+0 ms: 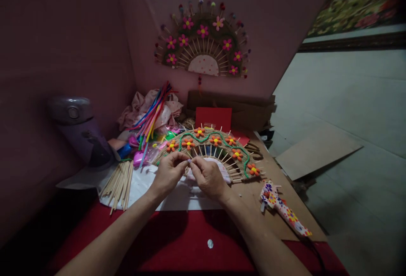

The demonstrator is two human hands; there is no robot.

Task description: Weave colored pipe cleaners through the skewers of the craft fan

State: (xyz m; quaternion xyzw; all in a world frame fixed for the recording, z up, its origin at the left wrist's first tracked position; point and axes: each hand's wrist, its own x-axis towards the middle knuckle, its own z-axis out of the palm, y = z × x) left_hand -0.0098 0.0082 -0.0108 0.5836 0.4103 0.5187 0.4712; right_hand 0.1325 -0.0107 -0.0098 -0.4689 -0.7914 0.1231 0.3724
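Observation:
My left hand (169,170) and my right hand (209,176) meet fingertip to fingertip, both pinching one small purple piece (189,161). It is too small for me to tell its kind. Right behind them lies a half-round fan (236,143) of twine and thin sticks, with orange clay flowers and a wavy green cord along its band. My hands cover part of its lower left side and of the pale half-circle at its base. Under my wrists is a white sheet (171,202).
Wooden sticks (119,183) lie left, before a purple bottle (82,134). Behind are coloured pipe cleaners (155,115) and red card (213,117). A flower-patterned glue gun (282,206) rests on cardboard (250,208) at right. A finished-looking fan (203,35) hangs on the pink board.

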